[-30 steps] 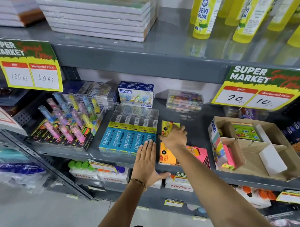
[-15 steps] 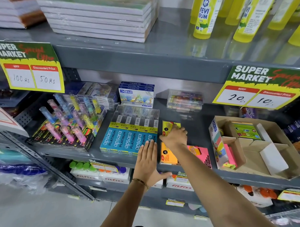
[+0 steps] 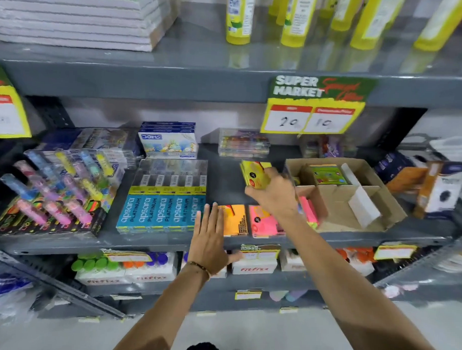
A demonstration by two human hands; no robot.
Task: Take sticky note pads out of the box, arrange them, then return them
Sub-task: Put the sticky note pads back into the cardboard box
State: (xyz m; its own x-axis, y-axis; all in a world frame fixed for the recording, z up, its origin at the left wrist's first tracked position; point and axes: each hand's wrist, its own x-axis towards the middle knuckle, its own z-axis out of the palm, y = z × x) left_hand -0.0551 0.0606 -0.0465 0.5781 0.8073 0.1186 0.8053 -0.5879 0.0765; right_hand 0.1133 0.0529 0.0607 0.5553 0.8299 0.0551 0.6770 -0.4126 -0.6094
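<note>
My right hand (image 3: 272, 196) grips a yellow sticky note pad (image 3: 254, 175) and holds it tilted above the middle shelf, just left of the cardboard box (image 3: 380, 203). An orange pad (image 3: 235, 219) and a pink pad (image 3: 262, 223) lie side by side at the shelf's front edge. Inside the box a green pad (image 3: 327, 174) lies at the back, and pink and yellow pads (image 3: 308, 210) stand in its front left compartment. My left hand (image 3: 209, 239) rests flat, fingers spread, on the shelf edge beside the orange pad.
Blue Apsara pencil packs (image 3: 162, 206) lie left of the pads, with highlighter packs (image 3: 56, 192) further left. A Doms box (image 3: 168, 141) and clear cases (image 3: 242, 143) stand at the back. Boxes (image 3: 433, 187) crowd the right. A price sign (image 3: 314, 107) hangs from the upper shelf.
My right hand has lifted the yellow pad off the shelf and carried it right, toward the box. The camera view has swung to the right. My left hand has stayed put.
</note>
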